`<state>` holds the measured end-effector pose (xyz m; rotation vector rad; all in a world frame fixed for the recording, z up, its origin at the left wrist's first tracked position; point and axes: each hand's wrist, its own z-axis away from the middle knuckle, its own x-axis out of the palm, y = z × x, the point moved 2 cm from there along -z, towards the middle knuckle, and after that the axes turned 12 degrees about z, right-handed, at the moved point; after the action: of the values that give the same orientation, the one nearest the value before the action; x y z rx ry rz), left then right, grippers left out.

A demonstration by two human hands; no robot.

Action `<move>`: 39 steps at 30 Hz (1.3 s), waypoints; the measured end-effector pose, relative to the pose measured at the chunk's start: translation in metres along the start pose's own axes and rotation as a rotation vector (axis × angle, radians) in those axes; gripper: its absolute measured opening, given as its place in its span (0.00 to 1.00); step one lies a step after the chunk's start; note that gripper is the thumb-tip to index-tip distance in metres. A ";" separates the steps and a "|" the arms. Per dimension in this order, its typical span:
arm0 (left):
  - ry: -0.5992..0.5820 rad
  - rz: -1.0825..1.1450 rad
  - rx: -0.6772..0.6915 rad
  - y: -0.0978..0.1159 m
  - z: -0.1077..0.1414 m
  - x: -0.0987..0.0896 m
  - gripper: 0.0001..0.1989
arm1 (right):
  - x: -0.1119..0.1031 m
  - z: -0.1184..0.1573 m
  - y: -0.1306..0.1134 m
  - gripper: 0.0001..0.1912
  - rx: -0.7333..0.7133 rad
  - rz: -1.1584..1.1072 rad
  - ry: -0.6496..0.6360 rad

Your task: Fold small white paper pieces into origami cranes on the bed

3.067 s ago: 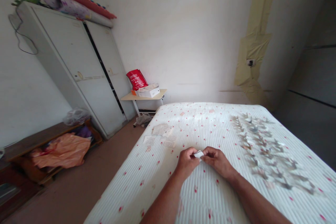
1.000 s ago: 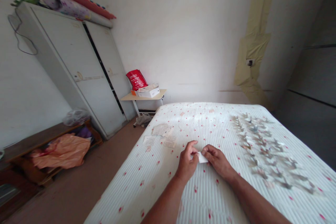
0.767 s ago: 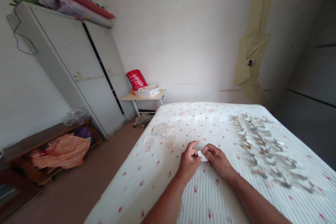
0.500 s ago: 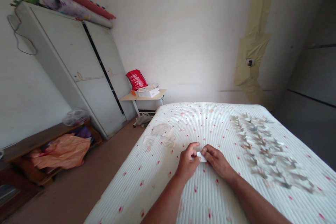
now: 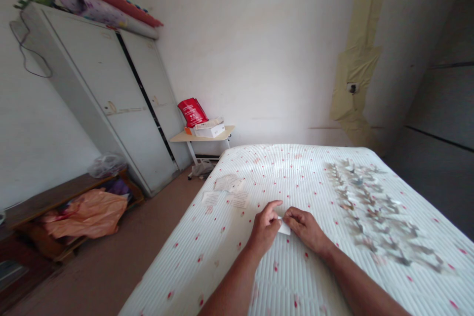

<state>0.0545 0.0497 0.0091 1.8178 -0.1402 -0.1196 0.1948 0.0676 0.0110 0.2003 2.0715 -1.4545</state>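
White paper piece (image 5: 285, 229), probably light, easily creased; edges best. Left hand (image 5: 264, 225) and right hand (image 5: 304, 226) pinch it over mattress (image 5: 289, 276).

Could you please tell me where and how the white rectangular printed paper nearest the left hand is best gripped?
I would pinch the near right corner of the white rectangular printed paper, coming from the side of the left hand. It appears to lie flat, so its thin edges seem the likeliest grip; its far edge sits close to the other printed papers, unlike that corner.
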 end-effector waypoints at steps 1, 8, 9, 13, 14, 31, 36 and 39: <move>-0.002 0.003 -0.003 0.000 0.000 0.000 0.24 | 0.000 0.000 0.000 0.12 0.000 -0.012 -0.006; 0.000 0.004 -0.052 -0.006 0.000 0.002 0.26 | 0.003 0.000 0.004 0.11 0.031 -0.074 -0.026; 0.003 0.005 -0.055 -0.006 0.000 0.002 0.26 | 0.002 0.000 0.004 0.11 0.032 -0.076 -0.027; 0.007 0.024 -0.056 -0.006 0.001 0.003 0.26 | 0.000 0.000 0.001 0.12 0.045 -0.095 -0.037; 0.001 0.028 -0.050 -0.006 0.001 0.004 0.27 | 0.000 0.000 0.000 0.12 0.050 -0.100 -0.042; -0.011 0.040 -0.093 -0.004 0.001 0.004 0.31 | -0.002 0.000 0.003 0.08 0.075 -0.013 -0.070; -0.002 0.110 -0.106 -0.004 0.000 0.004 0.33 | -0.005 0.000 0.000 0.07 0.099 -0.037 -0.088; 0.005 0.123 -0.102 -0.006 0.000 0.004 0.32 | -0.006 0.000 0.000 0.06 0.123 -0.041 -0.096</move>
<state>0.0584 0.0510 0.0034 1.7027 -0.2381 -0.0345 0.2002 0.0690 0.0141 0.1350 1.9220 -1.5863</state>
